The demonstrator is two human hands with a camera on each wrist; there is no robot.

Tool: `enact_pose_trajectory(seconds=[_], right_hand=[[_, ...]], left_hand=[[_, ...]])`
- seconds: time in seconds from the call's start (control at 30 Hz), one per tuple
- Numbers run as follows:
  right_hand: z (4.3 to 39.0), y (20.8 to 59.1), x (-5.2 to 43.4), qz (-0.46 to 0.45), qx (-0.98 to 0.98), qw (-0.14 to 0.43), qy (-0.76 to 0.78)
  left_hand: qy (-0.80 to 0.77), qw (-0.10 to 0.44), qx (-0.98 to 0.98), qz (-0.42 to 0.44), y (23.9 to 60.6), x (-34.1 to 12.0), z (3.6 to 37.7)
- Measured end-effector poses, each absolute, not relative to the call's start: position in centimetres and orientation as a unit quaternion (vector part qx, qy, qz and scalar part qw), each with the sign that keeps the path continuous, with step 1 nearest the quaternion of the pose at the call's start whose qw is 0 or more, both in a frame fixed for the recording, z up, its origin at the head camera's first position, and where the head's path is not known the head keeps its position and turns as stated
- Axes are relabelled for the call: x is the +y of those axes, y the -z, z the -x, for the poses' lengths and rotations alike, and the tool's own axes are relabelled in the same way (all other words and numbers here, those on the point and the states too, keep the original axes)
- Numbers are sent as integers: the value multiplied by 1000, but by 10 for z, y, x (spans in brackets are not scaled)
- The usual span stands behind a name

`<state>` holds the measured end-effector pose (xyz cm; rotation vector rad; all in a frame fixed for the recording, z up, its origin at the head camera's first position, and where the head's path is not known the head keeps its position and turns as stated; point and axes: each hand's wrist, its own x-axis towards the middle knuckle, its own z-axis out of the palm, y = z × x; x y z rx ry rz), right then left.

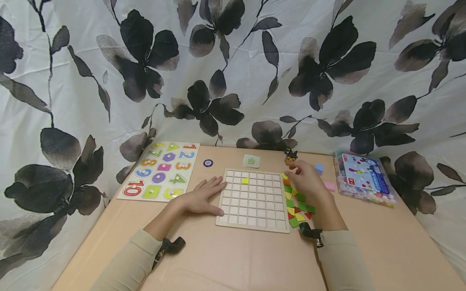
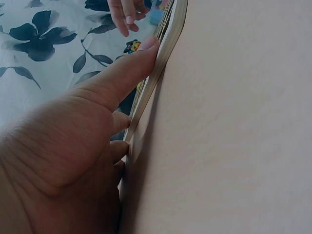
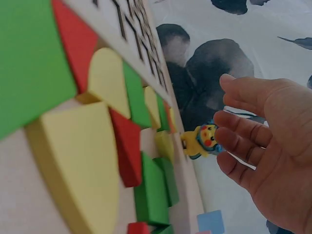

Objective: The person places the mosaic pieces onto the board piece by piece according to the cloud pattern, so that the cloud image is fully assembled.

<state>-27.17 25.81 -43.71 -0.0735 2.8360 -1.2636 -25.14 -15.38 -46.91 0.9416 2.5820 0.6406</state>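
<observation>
From my end, the L hand [image 1: 204, 197] lies spread at the L side of the grid board [image 1: 251, 227], fingertips and thumb touching its edge; the L wrist cam confirms thumb and fingers against the rim. The board sits flat mid-worktop [image 1: 233, 262], w/ one yellow pc [image 1: 245, 180] in a cell near the far side.

My R hand [image 1: 307, 178] is up over the far end of the loose pcs [image 1: 301, 207], just R of the board. Per R wrist cam, fingers are loosely bent w/ a visible gap btwn thumb and fingertips. Pcs are green, red, yellow, some orange, lying in a jumbled strip along the board's R edge. The small yellow figurine [image 3: 201, 139] w/ red cheeks stands just past that hand, near the back edge; L wrist cam shows the two apart.

Also on my feed: number puzzle [image 1: 177, 161] far L, round dark disc [image 1: 208, 163] and small card [image 1: 251, 161] behind the board, blue block [image 1: 319, 169] and pink block [image 1: 329, 186] beyond the R hand, bead box [image 1: 364, 173] far R. Bkgd: floral cloth [image 1: 233, 62].
</observation>
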Motion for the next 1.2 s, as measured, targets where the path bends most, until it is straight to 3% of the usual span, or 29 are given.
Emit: enact_pose_trajectory(seconds=[0.3,0.9,1.2], right_hand=[[277,447,264,36,910,65,409],[282,458,262,102,933,51,341],[280,457,265,96,915,52,388]], left_hand=[[-227,160,903,-328,468,-154,251],[-229,158,903,-328,467,-154,250],[-226,157,904,-328,468,-154,250]])
